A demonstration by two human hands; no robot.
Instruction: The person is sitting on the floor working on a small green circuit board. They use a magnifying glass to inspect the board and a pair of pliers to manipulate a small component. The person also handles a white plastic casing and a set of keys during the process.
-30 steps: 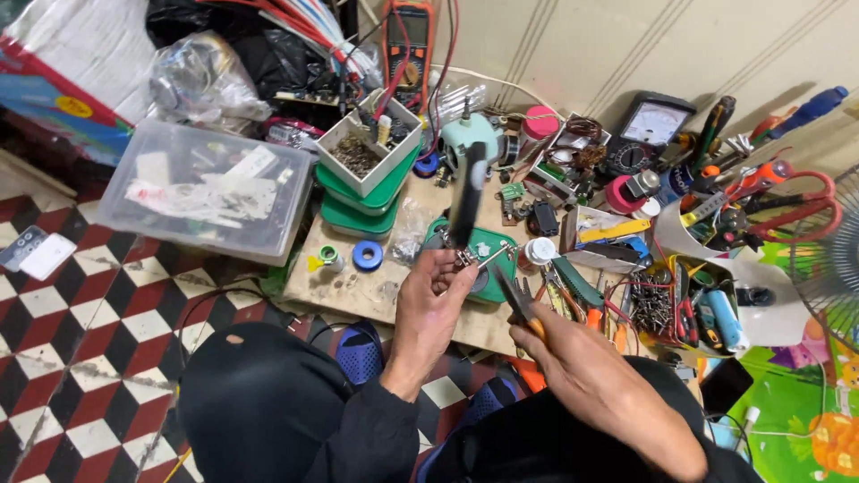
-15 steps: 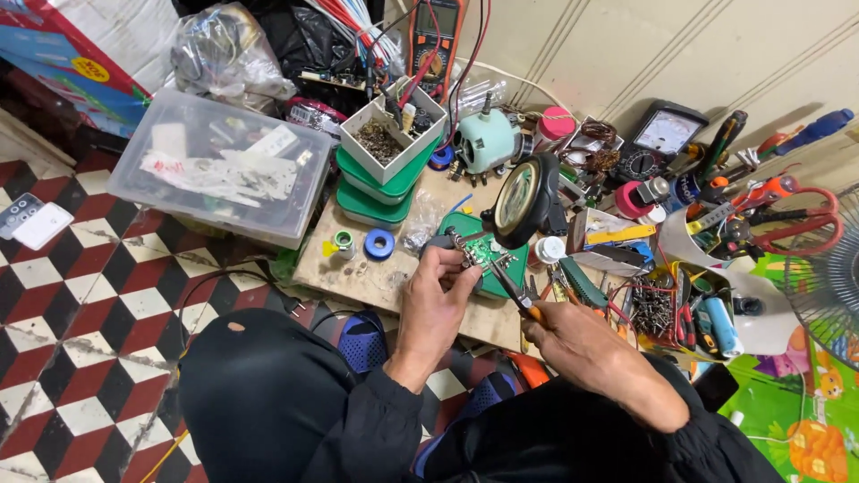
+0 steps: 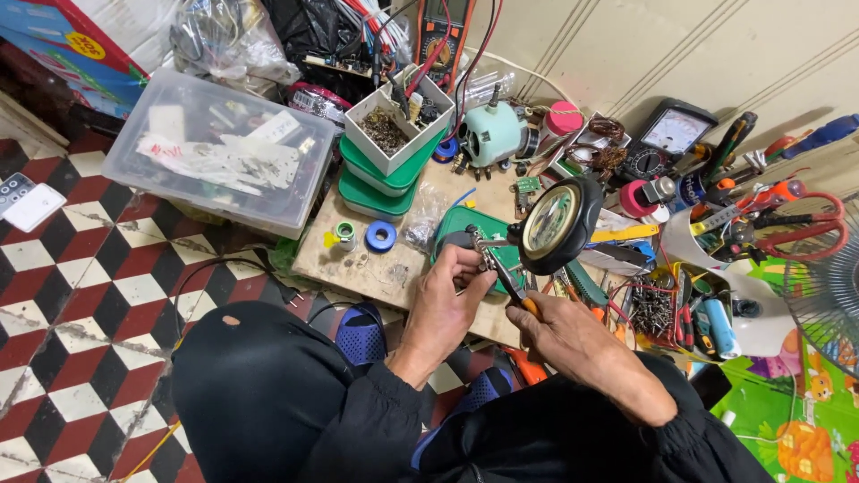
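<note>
Magnifier [image 3: 552, 224] now swung right of the work. Left hand [image 3: 447, 300] pinches a small metal part [image 3: 476, 243]; right hand [image 3: 559, 326] grips an orange-handled tool [image 3: 512, 284], tip touching it.

At frame centre, the left hand [image 3: 447, 300] pinches a small metal clip [image 3: 483, 249] beside a round black-rimmed magnifying glass [image 3: 552, 224], while the right hand [image 3: 573, 340] grips an orange-handled tool [image 3: 512, 288].

A low wooden board [image 3: 376, 268] rests on the checkered floor [image 3: 80, 295]. Left of the left hand [image 3: 447, 304]: blue tape roll [image 3: 380, 236]; beyond it, green containers [image 3: 380, 183].
</note>
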